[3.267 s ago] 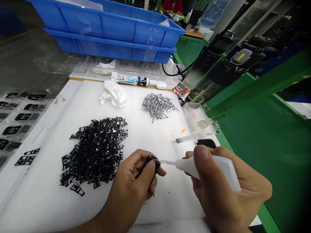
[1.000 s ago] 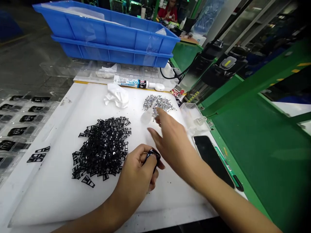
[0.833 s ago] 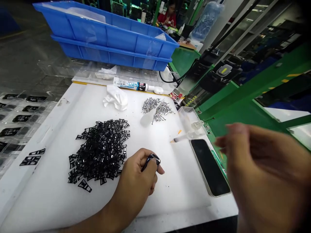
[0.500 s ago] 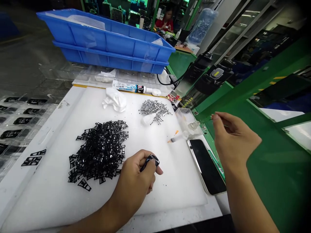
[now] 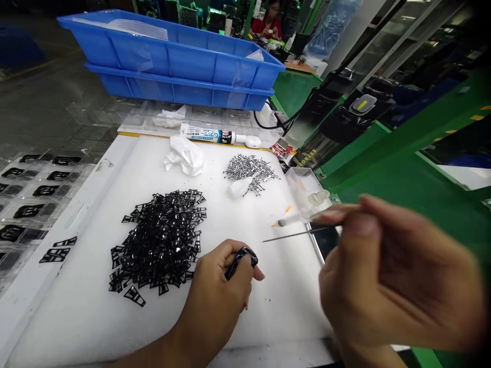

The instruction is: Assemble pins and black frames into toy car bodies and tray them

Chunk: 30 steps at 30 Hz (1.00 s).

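My left hand (image 5: 217, 294) rests on the white board (image 5: 88, 312) and pinches a small black plastic part (image 5: 241, 258) between thumb and forefinger. My right hand (image 5: 387, 276) hovers to the right, blurred, fingers closed on thin metal tweezers (image 5: 295, 234) whose tip points left toward the black part, a short gap away. A heap of black plastic parts (image 5: 161, 237) lies left of my left hand. A pile of small silver metal pieces (image 5: 249, 168) lies farther back, with a white glue bottle (image 5: 241, 187) lying at its front edge.
Two stacked blue bins (image 5: 172, 56) stand at the back, with a glue tube (image 5: 215, 136) and a crumpled white wipe (image 5: 186, 155) before them. A clear box (image 5: 307, 186) and a syringe (image 5: 293, 219) sit right. Clear trays of black parts (image 5: 30, 194) lie left. Green bench (image 5: 414, 179) at right.
My right hand put the glue bottle down by the silver pile, swung out to the right, and has come back holding tweezers. My left hand has kept its grip on the black part.
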Tool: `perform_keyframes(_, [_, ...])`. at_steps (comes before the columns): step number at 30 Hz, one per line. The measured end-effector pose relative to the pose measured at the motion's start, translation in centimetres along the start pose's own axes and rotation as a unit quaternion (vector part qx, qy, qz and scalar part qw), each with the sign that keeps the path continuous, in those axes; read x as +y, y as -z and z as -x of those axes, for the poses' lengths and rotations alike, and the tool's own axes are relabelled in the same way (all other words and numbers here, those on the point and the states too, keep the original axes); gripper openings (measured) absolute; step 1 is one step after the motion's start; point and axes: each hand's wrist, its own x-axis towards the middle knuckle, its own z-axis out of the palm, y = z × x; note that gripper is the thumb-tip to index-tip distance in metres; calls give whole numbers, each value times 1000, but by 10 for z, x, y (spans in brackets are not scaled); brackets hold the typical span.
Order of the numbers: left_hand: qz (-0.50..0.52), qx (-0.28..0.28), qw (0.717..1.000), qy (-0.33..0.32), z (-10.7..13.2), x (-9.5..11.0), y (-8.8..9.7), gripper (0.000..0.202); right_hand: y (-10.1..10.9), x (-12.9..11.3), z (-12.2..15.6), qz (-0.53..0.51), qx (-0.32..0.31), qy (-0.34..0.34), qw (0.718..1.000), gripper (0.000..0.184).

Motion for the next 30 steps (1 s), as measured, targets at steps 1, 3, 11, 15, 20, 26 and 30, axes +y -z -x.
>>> perform_keyframes(1, [-10, 2, 1000, -3, 0, 0, 0, 27, -7, 0, 6, -18, -2, 14, 1000, 42])
perform_keyframes(3, [-19, 6, 1000, -4, 0, 0, 0, 27, -17, 4, 14, -37, -40, 5, 998, 41])
perform_keyframes(11, [-13, 7, 1000, 5, 2, 6, 0, 26, -21, 9, 20, -38, -57, -33, 997, 37])
perform_keyframes(15, [-15, 12, 1000, 3, 2, 4, -1, 27, -22, 10, 19, -49, -51, -32, 997, 37])
perform_keyframes(20, [-4, 14, 1000, 5, 1, 2, -1, 26, -21, 9, 17, -33, -15, -18, 999, 35])
perform_keyframes(26, [-2, 14, 1000, 6, 2, 1, 0, 26, -23, 7, 18, -32, -46, -45, 997, 30])
perform_keyframes(30, [-10, 14, 1000, -3, 2, 1, 0, 26, -25, 7, 19, -32, -35, -42, 998, 29])
